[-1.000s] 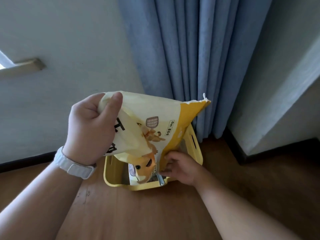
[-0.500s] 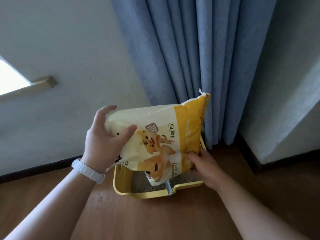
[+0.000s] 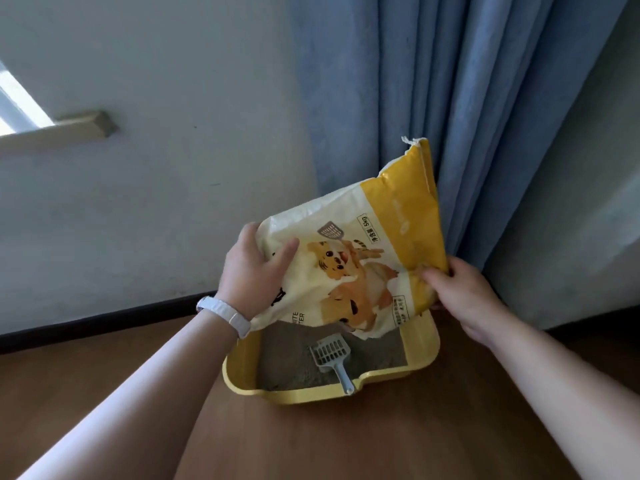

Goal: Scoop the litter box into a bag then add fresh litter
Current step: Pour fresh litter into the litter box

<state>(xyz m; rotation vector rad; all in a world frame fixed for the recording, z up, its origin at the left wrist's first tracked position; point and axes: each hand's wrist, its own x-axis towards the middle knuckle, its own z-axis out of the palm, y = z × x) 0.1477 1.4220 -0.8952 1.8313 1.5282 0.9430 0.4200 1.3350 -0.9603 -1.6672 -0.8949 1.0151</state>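
A cream and yellow litter bag [image 3: 360, 258] with cartoon cats printed on it hangs tilted above the yellow litter box [image 3: 420, 355]. My left hand [image 3: 252, 271] grips the bag's left end. At the bag's yellow right edge, my right hand [image 3: 457, 289] pinches the lower corner. The box sits on the wooden floor and holds grey litter [image 3: 287, 362]. A pale blue slotted scoop [image 3: 330, 355] lies in the litter, its handle resting on the front rim. The bag hides the rear part of the box.
A blue curtain [image 3: 433, 98] hangs right behind the bag and box. A white wall with a dark skirting board [image 3: 104, 320] runs to the left, a second wall to the right. Wooden floor [image 3: 346, 441] stretches in front of the box.
The bag has swung up and to the right, off the front of the box. The scoop and grey litter have come into full sight. My right hand went from the bag's lower middle to its right edge.
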